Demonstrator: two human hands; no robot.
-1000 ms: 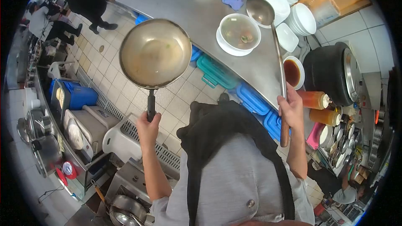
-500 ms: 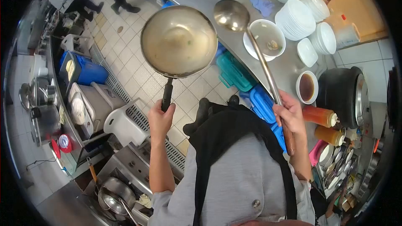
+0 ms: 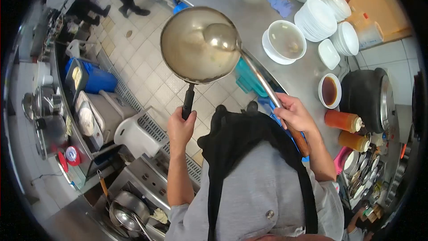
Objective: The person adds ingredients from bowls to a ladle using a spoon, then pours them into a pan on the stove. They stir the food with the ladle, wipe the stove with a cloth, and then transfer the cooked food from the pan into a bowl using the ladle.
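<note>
My left hand (image 3: 181,126) is wrapped round the black handle of a wok (image 3: 187,58), which hangs over the floor beside the counter's edge. A thin pale liquid appears to lie in the wok. My right hand (image 3: 292,112) grips the long shaft of a metal ladle (image 3: 220,37), whose bowl is over the inside of the wok; whether it touches the wok cannot be told. On the steel counter stands a white bowl (image 3: 286,40) of clear broth on a white plate, to the right of the wok.
Stacked white bowls (image 3: 315,19), a small dish (image 3: 329,54), a bowl of brown sauce (image 3: 330,91), squeeze bottles (image 3: 342,121) and a black pot (image 3: 366,100) stand at right. Bins (image 3: 98,79) and a sink (image 3: 133,192) are at left. Two people stand at top left.
The ladle has moved left, from beside the broth bowl to over the wok. The wok and my left hand have shifted slightly right in view.
</note>
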